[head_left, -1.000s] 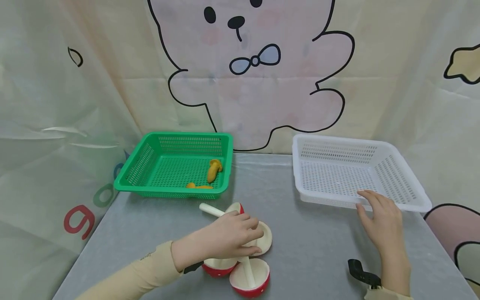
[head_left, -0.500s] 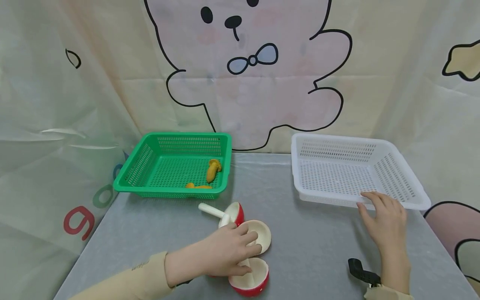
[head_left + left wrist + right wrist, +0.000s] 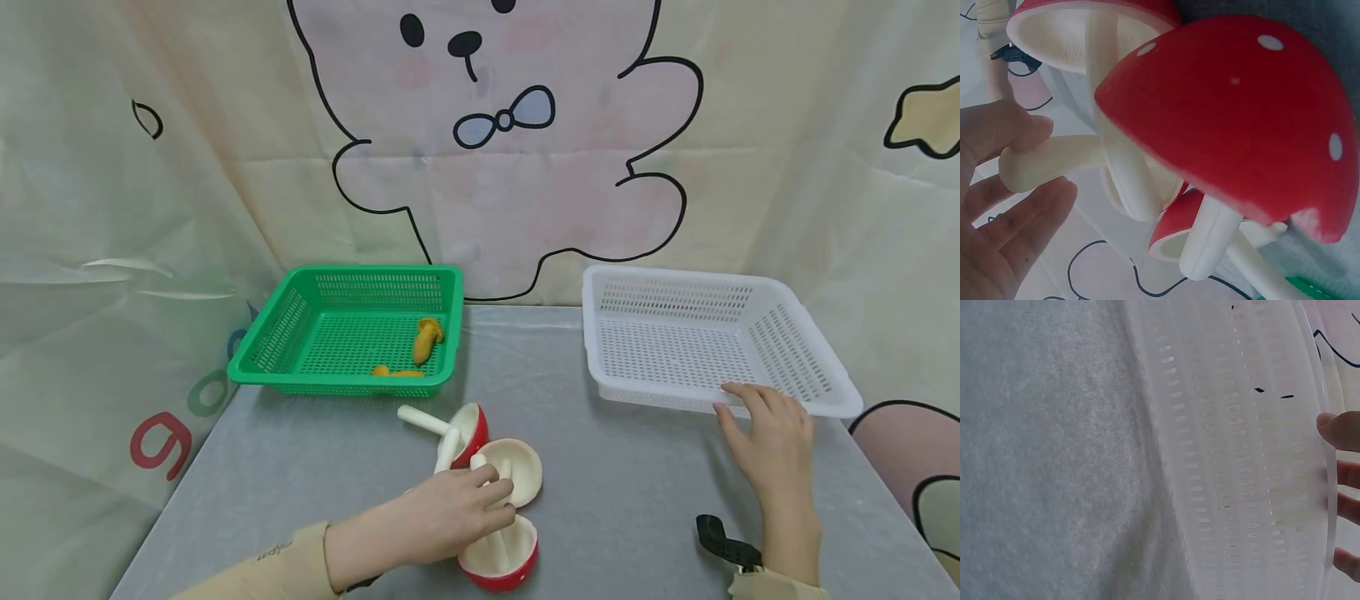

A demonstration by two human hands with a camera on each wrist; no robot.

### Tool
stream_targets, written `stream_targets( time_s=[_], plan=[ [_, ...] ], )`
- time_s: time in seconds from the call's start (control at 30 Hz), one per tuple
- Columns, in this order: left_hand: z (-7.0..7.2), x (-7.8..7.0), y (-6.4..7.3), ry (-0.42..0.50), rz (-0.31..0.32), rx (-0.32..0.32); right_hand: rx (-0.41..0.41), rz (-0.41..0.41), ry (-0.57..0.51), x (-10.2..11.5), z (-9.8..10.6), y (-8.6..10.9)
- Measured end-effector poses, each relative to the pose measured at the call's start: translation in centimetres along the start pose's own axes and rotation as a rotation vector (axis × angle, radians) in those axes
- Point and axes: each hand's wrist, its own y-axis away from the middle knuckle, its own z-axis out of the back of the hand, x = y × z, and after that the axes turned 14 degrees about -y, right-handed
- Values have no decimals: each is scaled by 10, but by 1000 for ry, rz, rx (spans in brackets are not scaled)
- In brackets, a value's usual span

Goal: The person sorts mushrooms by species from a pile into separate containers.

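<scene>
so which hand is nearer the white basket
Right. The right hand holds the near side of the white basket; the left hand is farther left, at a mushroom stem.

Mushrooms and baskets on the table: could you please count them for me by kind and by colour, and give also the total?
Red mushrooms: 4 (all show in the left wrist view)
Yellow mushrooms: 2 (one partly hidden)
Green basket: 1
White basket: 1
Total: 8
</scene>
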Motion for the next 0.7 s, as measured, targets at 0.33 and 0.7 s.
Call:
stream_targets(
  time_s=[0.33, 0.7],
  plan=[
    [-1, 3, -2, -2, -30, 3, -14, 24, -4, -1, 0, -1],
    [-10, 18, -16, -34, -2, -145, -20, 39, -8, -3, -1, 0]
  ],
)
